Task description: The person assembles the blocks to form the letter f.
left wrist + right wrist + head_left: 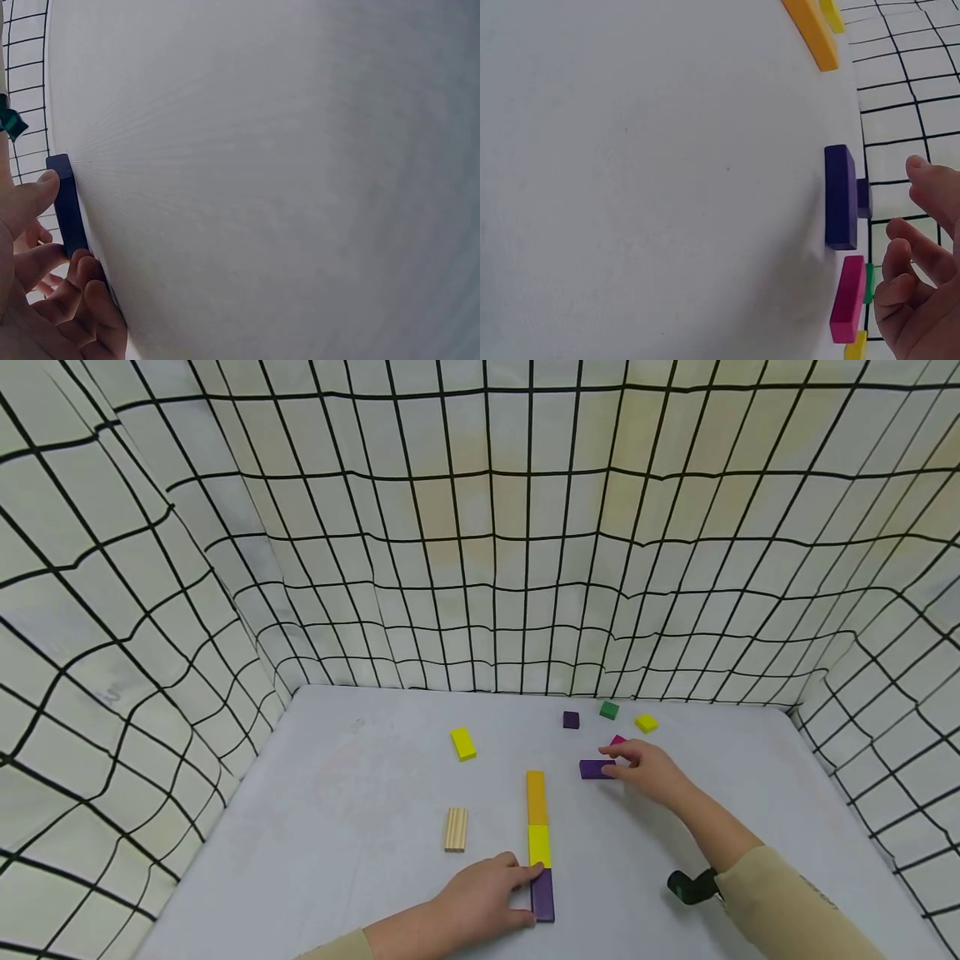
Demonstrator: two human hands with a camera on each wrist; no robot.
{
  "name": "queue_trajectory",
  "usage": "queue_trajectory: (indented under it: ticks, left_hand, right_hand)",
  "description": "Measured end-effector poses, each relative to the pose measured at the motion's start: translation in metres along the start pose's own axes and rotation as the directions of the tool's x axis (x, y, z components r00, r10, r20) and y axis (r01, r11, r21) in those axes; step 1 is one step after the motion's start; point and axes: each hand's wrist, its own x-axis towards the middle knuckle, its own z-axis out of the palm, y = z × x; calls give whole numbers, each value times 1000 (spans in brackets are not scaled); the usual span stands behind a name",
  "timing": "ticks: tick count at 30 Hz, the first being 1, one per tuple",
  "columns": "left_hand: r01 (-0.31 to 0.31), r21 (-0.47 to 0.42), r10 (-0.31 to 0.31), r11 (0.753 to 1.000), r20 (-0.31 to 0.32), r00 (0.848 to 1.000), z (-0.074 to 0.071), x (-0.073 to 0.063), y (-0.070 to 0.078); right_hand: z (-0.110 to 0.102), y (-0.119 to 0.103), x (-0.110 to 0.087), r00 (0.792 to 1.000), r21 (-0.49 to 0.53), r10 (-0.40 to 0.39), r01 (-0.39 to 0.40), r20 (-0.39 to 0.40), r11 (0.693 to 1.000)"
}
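A straight row on the white table joins an orange block point(536, 797), a yellow block point(539, 843) and a purple block point(543, 897) end to end. My left hand point(480, 897) pinches that purple block lengthwise, thumb at its near end and index finger by the yellow joint; in the left wrist view the block point(69, 214) looks dark blue. To the right, my right hand point(652, 772) hovers over a second purple block point(592, 769). The right wrist view shows its fingers spread and apart from that block point(841, 199). A pink block point(847, 300) lies beside it, mostly hidden by the hand in the head view.
Farther back are a dark purple cube point(571, 720), a green block point(609, 710) and a small yellow block point(647, 722). Left of the row lie another yellow block point(463, 744) and a ridged wooden piece point(456, 830). Black netting point(491, 535) over white walls surrounds the table.
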Motion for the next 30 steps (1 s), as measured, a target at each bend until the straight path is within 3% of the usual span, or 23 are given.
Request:
queue_trajectory:
  ticks: [6, 30]
  left_hand:
    - [2, -8, -2, 1000, 11, 1000, 0, 1, 0]
    - [29, -5, -29, 1000, 25, 999, -2, 1, 2]
  right_hand:
    - [6, 8, 4, 999, -77, 27, -26, 18, 997]
    - [16, 17, 13, 993, -238, -45, 69, 106, 969]
